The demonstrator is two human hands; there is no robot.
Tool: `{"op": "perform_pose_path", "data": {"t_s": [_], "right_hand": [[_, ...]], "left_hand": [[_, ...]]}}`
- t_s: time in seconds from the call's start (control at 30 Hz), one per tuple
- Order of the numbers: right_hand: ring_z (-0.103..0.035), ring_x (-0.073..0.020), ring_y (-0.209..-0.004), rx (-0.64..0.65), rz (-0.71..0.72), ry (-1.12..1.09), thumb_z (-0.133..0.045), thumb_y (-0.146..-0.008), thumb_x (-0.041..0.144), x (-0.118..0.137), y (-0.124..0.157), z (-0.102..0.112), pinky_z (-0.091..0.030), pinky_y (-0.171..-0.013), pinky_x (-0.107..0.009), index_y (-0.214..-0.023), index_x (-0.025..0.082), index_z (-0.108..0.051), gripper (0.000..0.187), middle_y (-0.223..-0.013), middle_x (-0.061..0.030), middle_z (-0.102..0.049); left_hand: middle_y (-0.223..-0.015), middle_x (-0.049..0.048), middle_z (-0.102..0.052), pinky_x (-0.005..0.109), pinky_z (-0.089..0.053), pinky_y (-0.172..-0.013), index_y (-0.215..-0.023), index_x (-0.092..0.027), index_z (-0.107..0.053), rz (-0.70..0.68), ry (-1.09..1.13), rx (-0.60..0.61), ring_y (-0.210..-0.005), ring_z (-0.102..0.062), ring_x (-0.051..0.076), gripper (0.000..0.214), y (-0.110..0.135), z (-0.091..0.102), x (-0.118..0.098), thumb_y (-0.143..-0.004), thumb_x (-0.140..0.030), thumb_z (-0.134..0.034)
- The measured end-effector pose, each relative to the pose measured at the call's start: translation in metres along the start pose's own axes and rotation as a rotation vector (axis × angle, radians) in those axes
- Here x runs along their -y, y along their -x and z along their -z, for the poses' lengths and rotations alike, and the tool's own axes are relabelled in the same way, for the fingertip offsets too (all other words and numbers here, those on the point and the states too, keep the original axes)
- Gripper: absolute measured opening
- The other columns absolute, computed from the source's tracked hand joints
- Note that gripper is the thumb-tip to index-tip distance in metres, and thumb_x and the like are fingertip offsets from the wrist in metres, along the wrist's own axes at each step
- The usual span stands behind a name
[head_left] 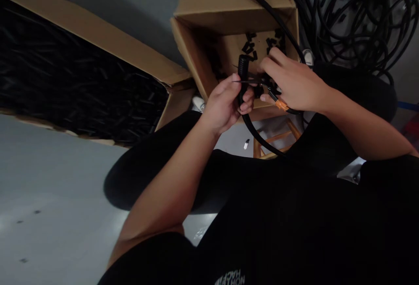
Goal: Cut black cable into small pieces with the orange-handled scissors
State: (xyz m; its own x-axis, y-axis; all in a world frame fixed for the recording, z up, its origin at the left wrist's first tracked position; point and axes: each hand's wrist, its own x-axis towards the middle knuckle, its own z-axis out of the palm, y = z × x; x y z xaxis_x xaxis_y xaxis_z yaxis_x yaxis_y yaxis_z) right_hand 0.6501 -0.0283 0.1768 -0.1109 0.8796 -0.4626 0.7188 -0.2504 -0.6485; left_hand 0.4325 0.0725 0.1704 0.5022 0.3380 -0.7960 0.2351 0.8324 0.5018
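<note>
My left hand (225,104) is closed around a black ribbed hose (242,67), holding its end upright over a small cardboard box (196,56). My right hand (290,82) is closed on a pair of scissors (258,80) with black and orange handles. Their blades lie across the hose just below its tip. The hose runs down from my left hand and curves to the right under my right wrist. Several short black hose pieces (250,48) lie on the box's floor.
A large cardboard box (98,36) full of short black pieces stands at the left. A tangle of black hoses (356,14) lies on the grey floor at the upper right. A wooden stool frame (278,139) shows between my black-clad legs.
</note>
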Motion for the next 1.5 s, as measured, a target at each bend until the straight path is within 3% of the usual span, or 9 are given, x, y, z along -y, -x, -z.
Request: {"op": "perform_pose_path", "data": {"t_s": [0.1, 0.2, 0.33, 0.47, 0.7, 0.9, 1.1, 1.33, 1.5], "right_hand": [[-0.077, -0.0392, -0.138, -0.034, 0.020, -0.106, -0.088, -0.108, 0.046, -0.008, -0.003, -0.009, -0.062, -0.115, -0.052, -0.163, 0.029, -0.065, 0.063, -0.170, -0.0141, -0.064], [-0.074, -0.0377, -0.143, -0.063, 0.056, -0.185, -0.090, -0.103, 0.044, -0.016, -0.008, -0.015, -0.063, -0.119, -0.053, -0.166, 0.032, -0.064, 0.069, -0.166, -0.0134, -0.069], [-0.075, -0.0362, -0.138, -0.093, 0.049, -0.212, -0.086, -0.102, 0.041, -0.020, -0.011, -0.016, -0.062, -0.123, -0.055, -0.160, 0.028, -0.069, 0.062, -0.153, -0.0142, -0.075], [-0.075, -0.0355, -0.139, -0.133, 0.070, -0.204, -0.083, -0.103, 0.039, -0.018, -0.009, -0.008, -0.061, -0.123, -0.052, -0.156, 0.026, -0.073, 0.055, -0.156, -0.0141, -0.073], [-0.074, -0.0352, -0.138, -0.092, 0.100, -0.210, -0.087, -0.104, 0.045, -0.018, -0.005, 0.000, -0.060, -0.123, -0.052, -0.155, 0.030, -0.076, 0.055, -0.158, -0.0131, -0.074], [-0.074, -0.0329, -0.131, -0.083, 0.129, -0.250, -0.091, -0.105, 0.053, -0.018, -0.001, -0.002, -0.062, -0.116, -0.049, -0.151, 0.030, -0.078, 0.053, -0.149, -0.0118, -0.077], [-0.073, -0.0247, -0.112, -0.204, 0.337, -0.414, -0.096, -0.103, 0.057, -0.031, -0.006, -0.007, -0.060, -0.098, -0.038, -0.126, 0.026, -0.081, 0.042, -0.122, -0.0066, -0.076], [-0.073, -0.0259, -0.114, -0.200, 0.257, -0.348, -0.099, -0.100, 0.048, -0.032, -0.007, -0.012, -0.060, -0.101, -0.040, -0.126, 0.026, -0.079, 0.040, -0.126, -0.0056, -0.075], [-0.074, -0.0260, -0.112, -0.196, 0.191, -0.310, -0.101, -0.099, 0.048, -0.028, -0.006, -0.012, -0.061, -0.099, -0.040, -0.125, 0.026, -0.080, 0.040, -0.131, -0.0072, -0.076]], "left_hand": [[-0.072, -0.0048, -0.055, 0.019, -0.041, -0.051, -0.097, -0.022, -0.069, -0.023, -0.027, -0.024, -0.053, -0.050, 0.008, 0.042, -0.002, -0.004, -0.002, -0.121, -0.052, -0.088], [-0.071, -0.0040, -0.055, 0.019, -0.040, -0.050, -0.097, -0.022, -0.070, -0.058, -0.012, -0.036, -0.052, -0.048, 0.009, 0.042, -0.005, -0.005, -0.005, -0.126, -0.052, -0.079], [-0.070, -0.0032, -0.054, 0.018, -0.038, -0.049, -0.097, -0.021, -0.070, -0.103, 0.027, -0.058, -0.051, -0.047, 0.009, 0.043, -0.009, -0.002, -0.008, -0.131, -0.048, -0.069], [-0.070, -0.0045, -0.053, 0.019, -0.038, -0.048, -0.105, -0.021, -0.075, -0.051, 0.018, -0.026, -0.050, -0.048, 0.009, 0.042, -0.012, 0.003, -0.010, -0.126, -0.057, -0.075], [-0.063, -0.0068, -0.043, 0.018, -0.029, -0.043, -0.095, -0.018, -0.074, 0.075, -0.022, 0.012, -0.043, -0.039, 0.007, 0.047, -0.009, 0.008, -0.015, -0.126, -0.053, -0.075], [-0.062, -0.0072, -0.039, 0.017, -0.027, -0.041, -0.094, -0.017, -0.075, 0.164, 0.032, 0.115, -0.040, -0.035, 0.007, 0.051, -0.008, 0.021, -0.015, -0.128, -0.055, -0.072], [-0.062, -0.0051, -0.041, 0.019, -0.034, -0.041, -0.096, -0.017, -0.077, 0.154, 0.083, 0.132, -0.042, -0.041, 0.009, 0.054, -0.008, 0.030, -0.020, -0.132, -0.053, -0.059], [-0.068, -0.0004, -0.056, 0.020, -0.042, -0.050, -0.094, -0.017, -0.079, 0.028, -0.089, 0.070, -0.053, -0.054, 0.011, 0.038, -0.007, 0.019, -0.014, -0.119, -0.045, -0.086], [-0.069, -0.0017, -0.056, 0.018, -0.040, -0.050, -0.091, -0.017, -0.075, -0.070, -0.130, 0.027, -0.053, -0.054, 0.009, 0.044, -0.008, 0.015, -0.012, -0.119, -0.047, -0.089]]}}
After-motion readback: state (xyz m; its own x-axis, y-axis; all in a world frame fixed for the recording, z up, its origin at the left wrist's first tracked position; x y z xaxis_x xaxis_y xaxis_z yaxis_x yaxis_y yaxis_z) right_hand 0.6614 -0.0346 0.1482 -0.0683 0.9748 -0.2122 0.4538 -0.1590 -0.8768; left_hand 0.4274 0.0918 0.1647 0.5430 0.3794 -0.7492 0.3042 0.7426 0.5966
